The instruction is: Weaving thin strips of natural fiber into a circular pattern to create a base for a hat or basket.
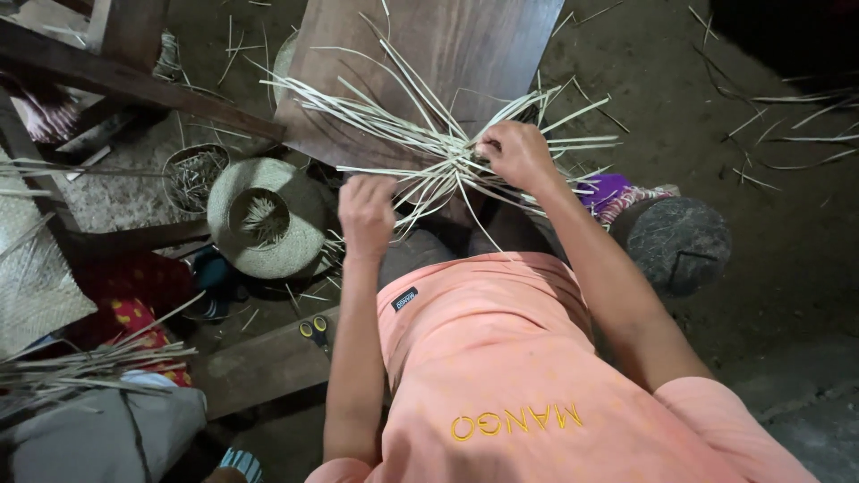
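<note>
A fan of pale straw strips (420, 134) lies spread over a brown wooden board (420, 54) in front of me. My right hand (514, 152) presses and pinches the strips where they cross at the centre of the fan. My left hand (367, 213) is closed, gripping the near ends of a few strips that trail down from the bundle. My orange shirt fills the lower middle of the view.
A woven straw hat (268, 219) lies upside down at the left beside a small basket of strips (192, 177). Scissors (316, 333) rest on a wooden plank. A woven mat (31, 268), loose strips (72, 367) and a dark round stone (676, 241) surround me.
</note>
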